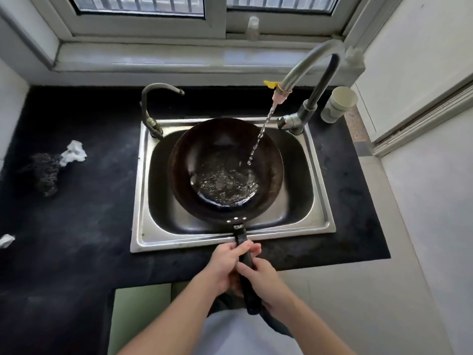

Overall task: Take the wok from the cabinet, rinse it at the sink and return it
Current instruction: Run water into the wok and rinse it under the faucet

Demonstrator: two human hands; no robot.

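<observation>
- Head view: the wok point(225, 170) sits in the stainless sink point(317, 224) at the centre of the frame, its long black handle point(245, 262) reaching toward the bottom edge over the sink's front rim.
- The left hand point(225, 262) is wrapped around the handle nearer the pan; the right hand point(263, 280) is curled around it just behind. Two hands likely steady a heavy pan as it fills.
- The tall faucet point(312, 73) at the upper right sends a thin stream point(261, 134) into the bowl, where water pools at the bottom, so the rinse appears under way.
- A second, smaller spout point(158, 90) at the sink's upper left runs dry.
- A scouring pad point(46, 172) and crumpled tissue point(74, 152) lie on the dark counter point(89, 213) at the left, untouched.
- The drain and the handle's end are hidden; the cabinet is out of frame.
</observation>
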